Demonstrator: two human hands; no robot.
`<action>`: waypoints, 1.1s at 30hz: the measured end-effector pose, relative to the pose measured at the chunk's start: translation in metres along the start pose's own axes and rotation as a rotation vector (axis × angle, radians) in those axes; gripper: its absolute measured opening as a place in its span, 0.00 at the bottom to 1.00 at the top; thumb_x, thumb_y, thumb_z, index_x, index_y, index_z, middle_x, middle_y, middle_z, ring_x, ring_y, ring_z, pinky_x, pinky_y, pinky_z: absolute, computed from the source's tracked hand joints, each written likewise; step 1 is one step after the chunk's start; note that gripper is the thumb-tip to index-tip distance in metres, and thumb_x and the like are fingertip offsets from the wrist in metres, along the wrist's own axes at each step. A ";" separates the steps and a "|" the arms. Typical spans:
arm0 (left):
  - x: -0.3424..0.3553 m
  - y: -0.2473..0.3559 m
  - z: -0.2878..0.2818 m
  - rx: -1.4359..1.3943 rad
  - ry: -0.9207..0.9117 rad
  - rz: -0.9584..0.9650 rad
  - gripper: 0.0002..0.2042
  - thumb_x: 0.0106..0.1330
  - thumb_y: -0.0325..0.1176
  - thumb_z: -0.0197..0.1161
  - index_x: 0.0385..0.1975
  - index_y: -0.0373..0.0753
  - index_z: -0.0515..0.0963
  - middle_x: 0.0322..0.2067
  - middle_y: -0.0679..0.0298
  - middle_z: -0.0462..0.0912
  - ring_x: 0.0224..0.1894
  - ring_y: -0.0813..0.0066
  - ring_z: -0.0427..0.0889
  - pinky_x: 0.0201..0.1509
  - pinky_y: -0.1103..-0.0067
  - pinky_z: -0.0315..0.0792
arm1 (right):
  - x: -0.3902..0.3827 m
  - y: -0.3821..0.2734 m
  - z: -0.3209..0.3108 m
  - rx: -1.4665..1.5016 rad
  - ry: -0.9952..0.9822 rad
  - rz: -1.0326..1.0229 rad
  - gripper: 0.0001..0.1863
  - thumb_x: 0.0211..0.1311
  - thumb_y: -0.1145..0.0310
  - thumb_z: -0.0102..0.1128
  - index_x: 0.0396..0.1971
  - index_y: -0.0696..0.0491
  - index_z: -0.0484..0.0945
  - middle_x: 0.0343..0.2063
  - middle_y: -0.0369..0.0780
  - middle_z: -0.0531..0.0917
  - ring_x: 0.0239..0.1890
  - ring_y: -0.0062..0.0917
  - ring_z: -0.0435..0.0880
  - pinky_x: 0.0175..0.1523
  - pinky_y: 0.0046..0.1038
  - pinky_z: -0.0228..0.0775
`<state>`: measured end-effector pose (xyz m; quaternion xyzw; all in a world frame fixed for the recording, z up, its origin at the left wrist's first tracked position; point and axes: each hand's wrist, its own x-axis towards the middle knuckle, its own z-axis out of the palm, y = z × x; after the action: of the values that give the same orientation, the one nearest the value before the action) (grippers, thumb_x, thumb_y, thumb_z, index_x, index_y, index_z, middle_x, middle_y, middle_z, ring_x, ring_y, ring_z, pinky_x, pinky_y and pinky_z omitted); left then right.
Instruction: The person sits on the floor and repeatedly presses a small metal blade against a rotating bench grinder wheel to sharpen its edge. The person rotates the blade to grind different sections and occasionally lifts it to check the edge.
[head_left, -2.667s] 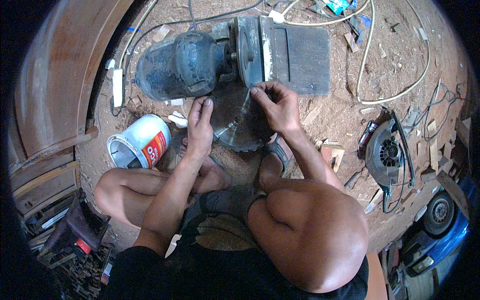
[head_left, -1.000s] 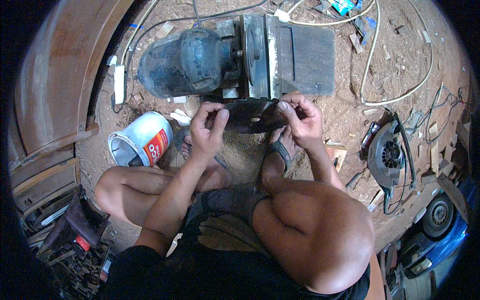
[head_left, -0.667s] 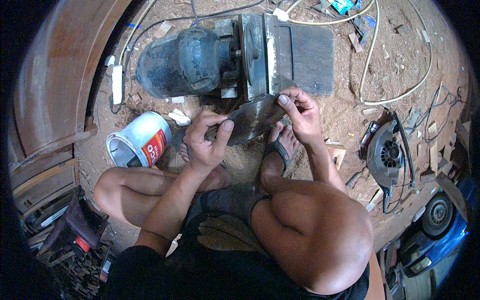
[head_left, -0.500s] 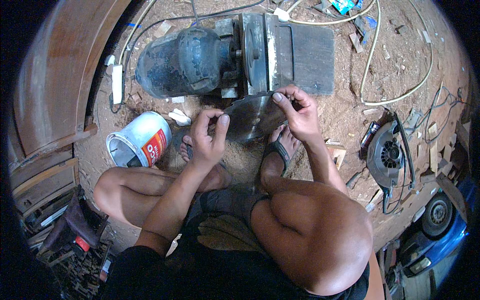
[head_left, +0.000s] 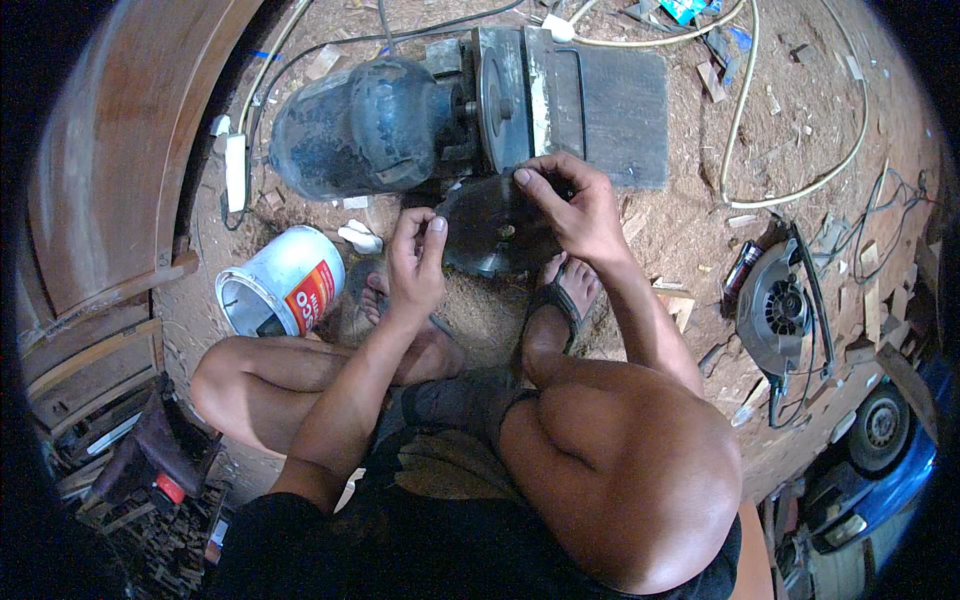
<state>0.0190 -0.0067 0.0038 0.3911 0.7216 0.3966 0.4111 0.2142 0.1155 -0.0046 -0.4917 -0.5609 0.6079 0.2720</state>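
This dark, round metal saw blade is showing a toothed rim, a small pale centre hole and a dull gleam near its lower edge. The left hand is pinching its left rim, and the right hand is gripping the upper right. It's hanging just this side of a scuffed blue rounded metal motor, with a white plastic bucket lying off left.

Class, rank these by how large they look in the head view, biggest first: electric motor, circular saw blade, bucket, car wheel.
1. Electric motor
2. Bucket and circular saw blade: too alike to rank; the blade is probably nearer the camera, and the right hand partly covers it.
3. Car wheel
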 end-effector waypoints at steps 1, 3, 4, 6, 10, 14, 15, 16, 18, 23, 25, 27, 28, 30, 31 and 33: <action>0.000 -0.001 0.000 -0.023 -0.009 -0.028 0.08 0.72 0.35 0.55 0.40 0.37 0.71 0.29 0.70 0.69 0.34 0.83 0.66 0.39 0.82 0.63 | 0.000 0.000 0.000 -0.011 0.006 -0.011 0.13 0.60 0.65 0.66 0.37 0.60 0.82 0.31 0.45 0.85 0.34 0.25 0.83 0.42 0.27 0.74; 0.001 -0.002 0.002 -0.036 -0.015 -0.040 0.08 0.72 0.35 0.55 0.41 0.37 0.71 0.29 0.71 0.69 0.34 0.83 0.65 0.39 0.82 0.62 | 0.001 -0.001 0.000 -0.035 0.017 -0.033 0.13 0.60 0.65 0.66 0.37 0.60 0.83 0.30 0.45 0.85 0.34 0.25 0.84 0.42 0.27 0.74; 0.001 -0.003 0.003 -0.025 -0.013 -0.025 0.08 0.72 0.35 0.55 0.41 0.37 0.71 0.29 0.71 0.69 0.34 0.83 0.65 0.39 0.82 0.62 | 0.001 -0.001 0.000 -0.036 0.020 -0.025 0.12 0.60 0.66 0.66 0.37 0.60 0.82 0.30 0.45 0.85 0.34 0.25 0.84 0.42 0.28 0.74; 0.002 -0.006 0.004 -0.023 -0.015 -0.018 0.08 0.73 0.35 0.55 0.41 0.37 0.71 0.29 0.72 0.69 0.34 0.84 0.65 0.39 0.82 0.62 | 0.002 -0.001 0.001 -0.036 0.024 -0.011 0.12 0.60 0.66 0.66 0.36 0.60 0.82 0.30 0.45 0.85 0.34 0.26 0.84 0.42 0.28 0.74; 0.005 -0.012 0.003 -0.045 -0.023 -0.034 0.08 0.73 0.34 0.55 0.41 0.37 0.71 0.30 0.72 0.69 0.34 0.84 0.65 0.39 0.83 0.62 | 0.003 -0.004 0.002 -0.072 0.035 -0.025 0.12 0.61 0.66 0.66 0.36 0.61 0.82 0.30 0.46 0.85 0.33 0.26 0.84 0.41 0.28 0.74; 0.007 -0.017 0.003 -0.066 -0.002 -0.022 0.07 0.73 0.34 0.55 0.41 0.36 0.71 0.31 0.72 0.70 0.35 0.84 0.66 0.40 0.84 0.63 | 0.003 0.005 0.005 -0.033 0.048 -0.002 0.12 0.61 0.67 0.65 0.36 0.61 0.82 0.29 0.45 0.85 0.33 0.25 0.83 0.41 0.28 0.74; 0.008 -0.017 0.003 -0.083 -0.007 -0.031 0.07 0.73 0.33 0.55 0.41 0.36 0.71 0.31 0.72 0.70 0.35 0.84 0.66 0.41 0.84 0.63 | 0.003 0.005 0.006 -0.027 0.053 -0.001 0.12 0.61 0.67 0.65 0.36 0.62 0.82 0.29 0.45 0.85 0.32 0.25 0.83 0.41 0.28 0.74; 0.008 -0.016 0.003 -0.100 -0.012 -0.040 0.07 0.73 0.33 0.55 0.41 0.36 0.71 0.31 0.72 0.70 0.36 0.84 0.66 0.41 0.84 0.63 | 0.002 0.005 0.006 -0.015 0.053 0.009 0.12 0.61 0.67 0.65 0.36 0.62 0.82 0.29 0.45 0.85 0.32 0.25 0.83 0.40 0.28 0.74; 0.009 -0.017 0.002 -0.099 -0.007 -0.028 0.07 0.73 0.33 0.55 0.42 0.36 0.71 0.32 0.72 0.70 0.36 0.85 0.67 0.41 0.84 0.63 | 0.002 0.003 0.007 0.007 0.054 0.026 0.12 0.61 0.67 0.65 0.36 0.62 0.82 0.29 0.45 0.85 0.32 0.24 0.83 0.40 0.27 0.74; 0.009 -0.014 0.001 -0.078 -0.004 -0.028 0.07 0.73 0.33 0.55 0.42 0.37 0.72 0.32 0.72 0.70 0.36 0.85 0.67 0.42 0.85 0.63 | 0.001 0.002 0.008 0.003 0.068 0.017 0.12 0.62 0.67 0.65 0.36 0.62 0.82 0.28 0.43 0.85 0.31 0.21 0.82 0.39 0.26 0.74; 0.010 -0.014 0.002 -0.062 0.028 0.007 0.09 0.73 0.35 0.55 0.40 0.35 0.72 0.29 0.72 0.71 0.34 0.85 0.67 0.40 0.84 0.64 | 0.001 0.003 0.009 0.007 0.072 0.019 0.12 0.62 0.67 0.65 0.36 0.62 0.83 0.27 0.41 0.85 0.31 0.19 0.81 0.38 0.24 0.73; 0.012 -0.014 0.003 -0.058 0.040 0.019 0.10 0.73 0.36 0.55 0.39 0.35 0.73 0.28 0.71 0.72 0.33 0.85 0.68 0.38 0.84 0.65 | 0.002 0.007 0.011 0.008 0.074 0.021 0.11 0.63 0.67 0.66 0.36 0.61 0.83 0.26 0.36 0.84 0.30 0.15 0.78 0.36 0.21 0.72; 0.012 -0.015 0.002 -0.062 0.035 0.013 0.10 0.73 0.36 0.55 0.39 0.35 0.73 0.28 0.71 0.72 0.33 0.85 0.67 0.38 0.84 0.65 | 0.002 0.008 0.011 0.010 0.077 0.028 0.11 0.63 0.67 0.66 0.36 0.61 0.83 0.26 0.36 0.84 0.29 0.15 0.78 0.36 0.21 0.72; 0.013 -0.016 0.002 -0.074 0.031 0.005 0.09 0.73 0.36 0.55 0.39 0.35 0.73 0.28 0.71 0.71 0.33 0.85 0.67 0.38 0.84 0.65 | 0.002 0.008 0.012 0.013 0.082 0.040 0.11 0.63 0.67 0.66 0.36 0.61 0.83 0.26 0.36 0.84 0.29 0.15 0.78 0.36 0.21 0.72; 0.013 -0.017 0.002 -0.081 0.031 0.003 0.09 0.73 0.36 0.55 0.39 0.35 0.73 0.28 0.72 0.71 0.33 0.85 0.67 0.38 0.85 0.64 | 0.002 0.008 0.012 0.014 0.084 0.041 0.11 0.63 0.67 0.66 0.36 0.61 0.83 0.26 0.36 0.84 0.29 0.15 0.78 0.36 0.21 0.72; 0.014 -0.017 0.003 -0.082 0.032 0.006 0.09 0.73 0.35 0.55 0.39 0.35 0.73 0.28 0.72 0.71 0.33 0.86 0.68 0.38 0.85 0.65 | 0.001 0.006 0.012 0.015 0.089 0.043 0.11 0.63 0.67 0.66 0.36 0.61 0.83 0.26 0.36 0.84 0.30 0.15 0.79 0.37 0.21 0.72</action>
<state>0.0123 -0.0006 -0.0166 0.3697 0.7102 0.4331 0.4140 0.2046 0.1100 -0.0114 -0.5283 -0.5328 0.5954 0.2874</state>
